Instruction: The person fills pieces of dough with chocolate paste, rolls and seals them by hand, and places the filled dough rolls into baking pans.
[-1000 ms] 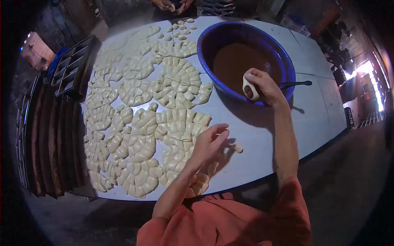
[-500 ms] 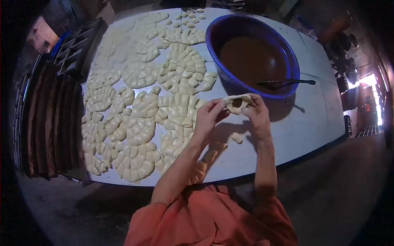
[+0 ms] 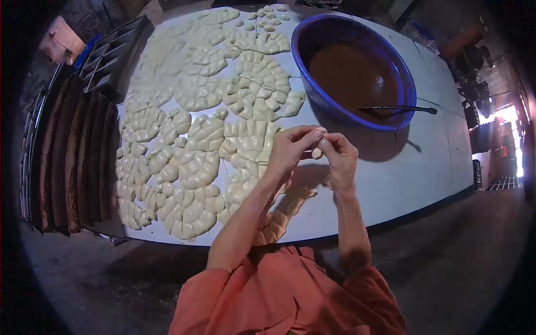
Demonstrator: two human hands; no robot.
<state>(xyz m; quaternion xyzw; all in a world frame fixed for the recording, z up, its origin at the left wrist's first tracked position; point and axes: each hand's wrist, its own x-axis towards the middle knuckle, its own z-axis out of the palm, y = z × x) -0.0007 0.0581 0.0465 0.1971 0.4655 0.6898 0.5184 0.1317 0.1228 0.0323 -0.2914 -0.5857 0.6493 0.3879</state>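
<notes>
1. Blue plastic basin (image 3: 385,126): reference landmark for all positions below. It stands on the white table (image 3: 410,181) and holds a brown mass (image 3: 352,72).
2. Dough piece (image 3: 317,152): located on the near side of the basin, slightly left of its centre, between the fingertips of both hands. It appears raised clear of the table.
3. Left hand (image 3: 290,146): thumb and fingers drawn narrow, pinching the dough piece from its left.
4. Right hand (image 3: 341,159): thumb and fingers likewise narrow, gripping from the right. Of the two, this hand appears closer to the basin.
5. Governing relation: neither hand needs to reach, as the dough piece lies directly between opposed fingertips. Its long axis seems to point roughly toward the basin, crosswise to the line joining the hands; fingers cover its middle, so the axis cannot be confirmed.
6. Surroundings: scored dough slabs (image 3: 190,162) lie left of the basin; small dough lumps (image 3: 269,17) lie beyond its far-left side. Dark utensil (image 3: 427,110) rests across its near-right rim.
</notes>
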